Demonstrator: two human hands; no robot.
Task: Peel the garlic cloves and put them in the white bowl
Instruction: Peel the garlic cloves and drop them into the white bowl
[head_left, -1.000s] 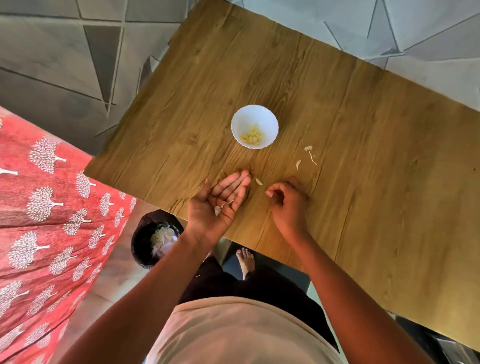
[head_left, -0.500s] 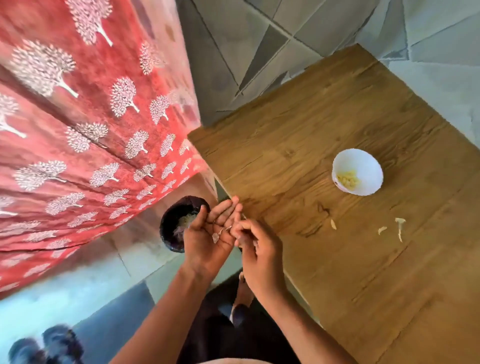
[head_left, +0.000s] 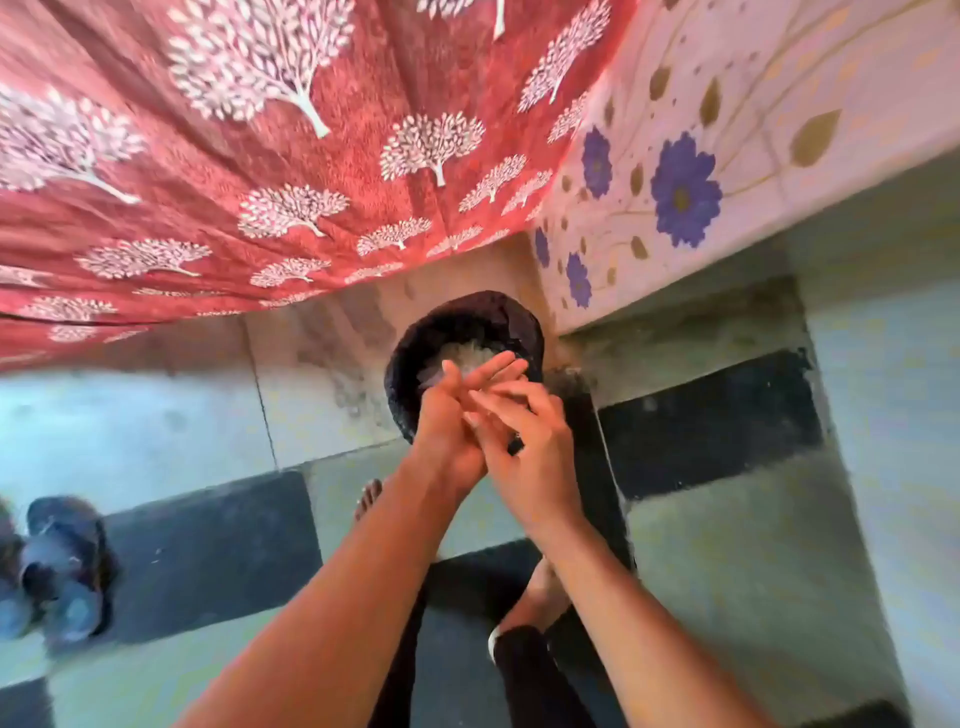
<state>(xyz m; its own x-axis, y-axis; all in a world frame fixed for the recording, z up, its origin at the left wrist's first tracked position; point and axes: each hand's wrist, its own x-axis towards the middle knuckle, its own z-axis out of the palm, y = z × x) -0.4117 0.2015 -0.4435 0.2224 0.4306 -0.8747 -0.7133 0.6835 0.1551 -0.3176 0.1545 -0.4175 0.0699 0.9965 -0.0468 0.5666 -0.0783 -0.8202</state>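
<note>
**Skins carried off the counter to the bin**

Both hands have been swung away from the counter and are now held together over the black bin (head_left: 464, 358) on the floor, at twelve o'clock from the wrists. White garlic skins (head_left: 460, 357) are seen inside it. The left hand (head_left: 451, 415) is held flat, fingers straight; the right hand (head_left: 524, 447) is curled against its palm, apparently brushing scraps off. Whether anything is pinched cannot be told. Neither white bowl nor cloves are in view.

Left hand (head_left: 449, 426) flat, fingers straight; right hand (head_left: 524, 447) across it, fingers loosely bent.
</note>
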